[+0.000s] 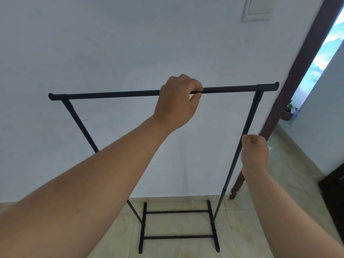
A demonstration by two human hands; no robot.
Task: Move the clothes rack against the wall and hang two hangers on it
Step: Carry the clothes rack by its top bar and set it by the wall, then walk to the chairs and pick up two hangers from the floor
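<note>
A pale wall [111, 43] fills most of the view, bare except for a white panel [257, 8] set high on it toward the right. Its right edge ends at a dark brown door frame [297, 75], and beyond that an opening shows more floor, a side wall and a small potted plant [288, 110] on a ledge. The tiled floor [247, 216] runs from the foot of the wall toward the camera and on through the opening, with bare tile on both sides of the rack's feet.

The black clothes rack [111, 94] stands in front of the wall, its top bar roughly parallel to it; how close the far feet sit to the wall cannot be told from this angle. The bar's right end cap lies near the door frame, its left end has open wall beside it. Two uprights run down to a base of two long feet joined by two crossbars. Nothing hangs on the bar.

The left hand [176, 103] is curled over the top bar just right of its middle, fingers wrapped round it. The right hand [255, 151] is closed in a fist around the right upright, about halfway down.
</note>
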